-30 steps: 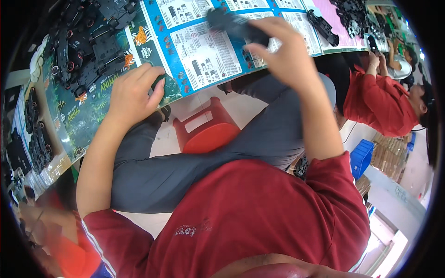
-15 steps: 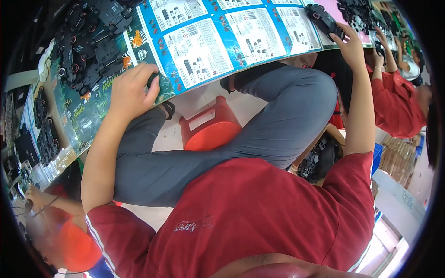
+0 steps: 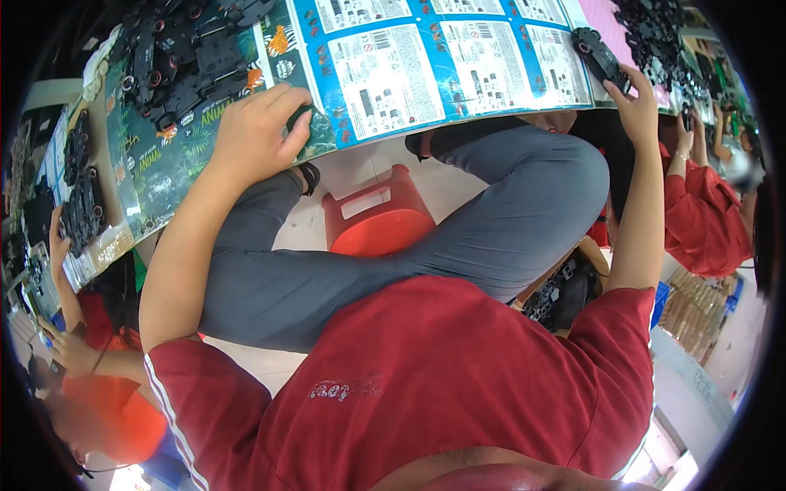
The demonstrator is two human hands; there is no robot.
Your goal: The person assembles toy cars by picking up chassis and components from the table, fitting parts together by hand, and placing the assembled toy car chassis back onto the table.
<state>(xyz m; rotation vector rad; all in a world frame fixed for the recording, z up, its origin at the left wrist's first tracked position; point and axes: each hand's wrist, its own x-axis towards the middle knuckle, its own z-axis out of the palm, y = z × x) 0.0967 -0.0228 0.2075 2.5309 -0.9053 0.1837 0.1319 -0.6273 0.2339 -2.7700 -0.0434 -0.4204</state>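
My right hand [image 3: 639, 108] pinches the near end of a black toy car chassis [image 3: 598, 54], which lies at a slant over the right part of the table. My left hand [image 3: 260, 135] rests on the table's near edge at the left, fingers curled in. A dark patch shows between its thumb and fingers; what it holds there, if anything, I cannot make out. Beyond this hand lies a heap of black toy car chassis parts [image 3: 184, 61], with wheels on some.
Printed blue-and-white sheets [image 3: 385, 82] cover the table. More black parts [image 3: 651, 37] pile at the far right, on pink. Under the table stands a red stool [image 3: 381, 233]. Co-workers sit at both sides; one's hand [image 3: 59, 237] is by black parts at the left.
The whole view has shifted, so the table sits further right. Both my hands keep nearly the same places and grips. At the left, a co-worker's hand has come up beside the black parts.
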